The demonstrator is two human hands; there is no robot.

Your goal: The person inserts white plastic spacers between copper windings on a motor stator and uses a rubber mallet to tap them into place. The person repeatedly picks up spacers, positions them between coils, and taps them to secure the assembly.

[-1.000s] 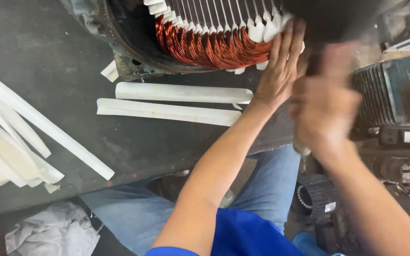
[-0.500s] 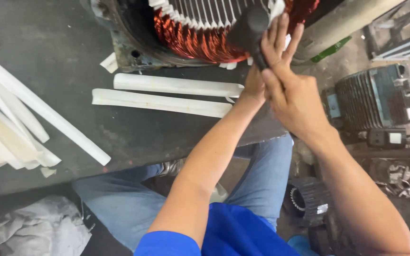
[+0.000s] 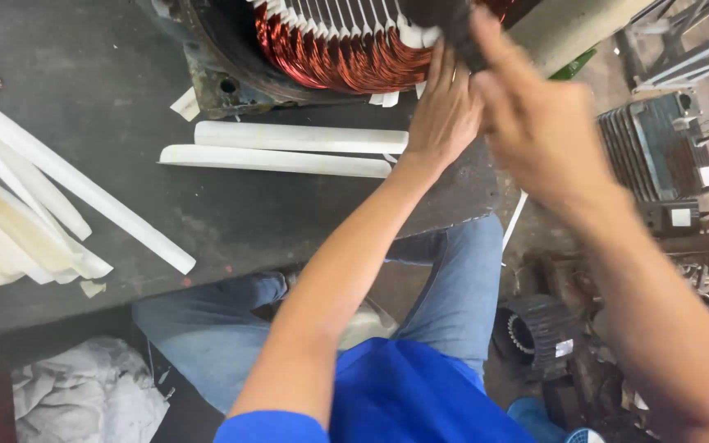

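A motor stator (image 3: 231,74) lies at the top of the dark bench, its copper windings (image 3: 330,57) lined with white slot papers. My left hand (image 3: 445,115) rests flat against the lower right edge of the windings, fingers stretched upward and touching the white paper ends. My right hand (image 3: 535,123), blurred, is just right of it and grips a dark, thick-headed tool (image 3: 445,12), likely a mallet, whose head sits over the winding edge at the top of the frame. Most of the tool is hidden by the fingers.
Two long white folded paper strips (image 3: 289,148) lie on the bench (image 3: 125,66) below the stator. More white strips (image 3: 34,213) pile up at the left. A finned motor housing (image 3: 658,148) and a small ribbed part (image 3: 535,332) sit at the right, and a white cloth (image 3: 84,394) at the lower left.
My right hand has come up from beside the bench with the dark tool and now holds it against the winding edge. My left hand has stayed on the windings.
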